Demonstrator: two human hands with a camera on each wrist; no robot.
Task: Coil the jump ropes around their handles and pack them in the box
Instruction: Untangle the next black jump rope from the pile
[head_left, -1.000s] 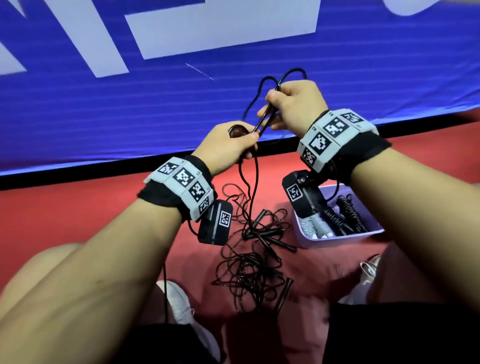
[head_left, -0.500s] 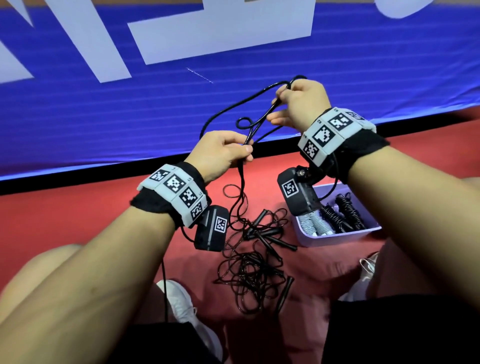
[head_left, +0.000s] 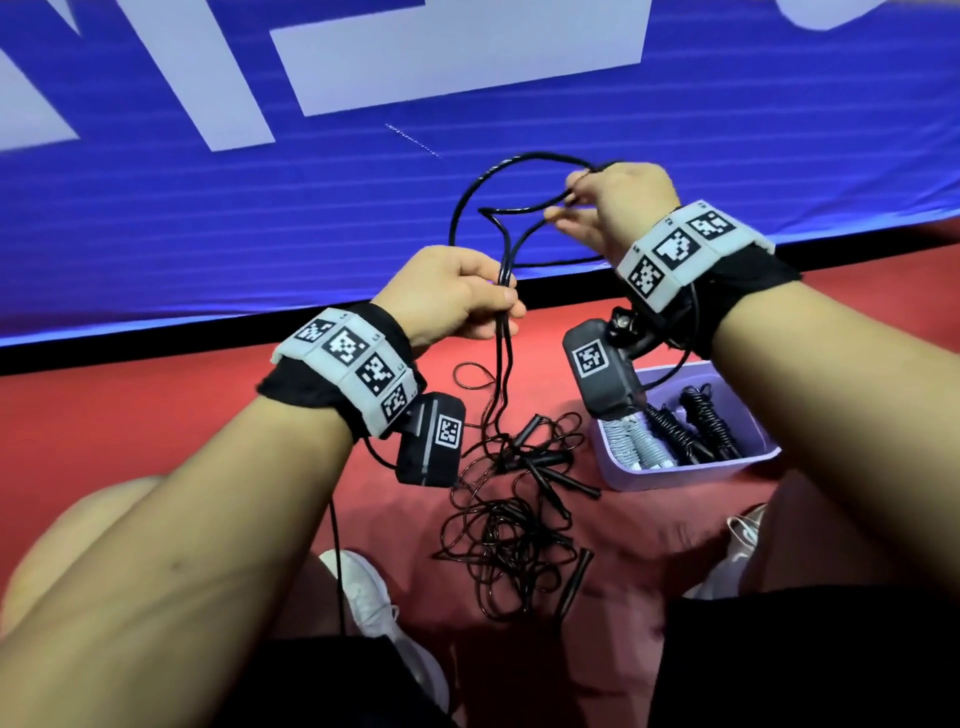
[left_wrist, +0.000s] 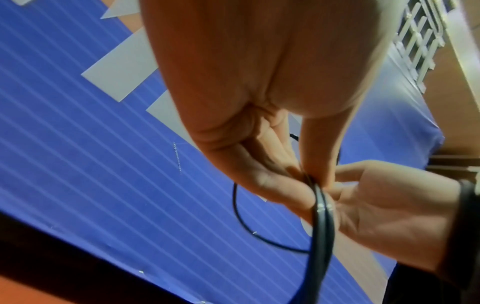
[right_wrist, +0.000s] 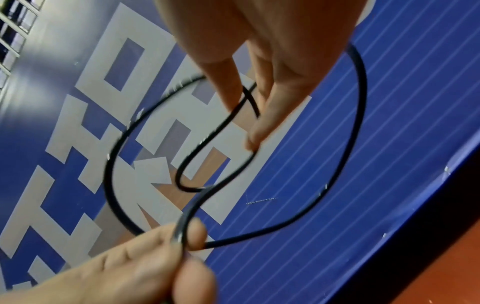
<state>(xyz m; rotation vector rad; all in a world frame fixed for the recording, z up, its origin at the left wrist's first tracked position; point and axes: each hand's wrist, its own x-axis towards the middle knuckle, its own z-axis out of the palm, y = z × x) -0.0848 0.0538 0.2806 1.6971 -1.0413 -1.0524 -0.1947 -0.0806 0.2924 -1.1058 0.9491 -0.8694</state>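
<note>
A black jump rope (head_left: 503, 358) hangs doubled from my left hand (head_left: 506, 306), which pinches both strands between thumb and fingers. Above it the rope opens into a wide loop, and my right hand (head_left: 569, 200) pinches the loop's upper right part. In the right wrist view, the right hand (right_wrist: 246, 107) holds the rope (right_wrist: 359, 102), with the left hand (right_wrist: 187, 246) below. In the left wrist view, the left hand (left_wrist: 309, 179) grips the paired strands (left_wrist: 320, 226). A purple box (head_left: 675, 475) on the floor at right holds coiled black ropes (head_left: 701, 421) and a white one (head_left: 639, 447).
A tangled pile of black ropes (head_left: 509, 530) with several black handles (head_left: 550, 460) lies on the red floor (head_left: 130, 415) between my knees. A blue banner wall (head_left: 208, 208) rises just behind. My white shoes (head_left: 374, 597) flank the pile.
My hands have drawn apart: the right hand went up and to the right and the left hand sank lower. The small loop between them has widened into a big circle.
</note>
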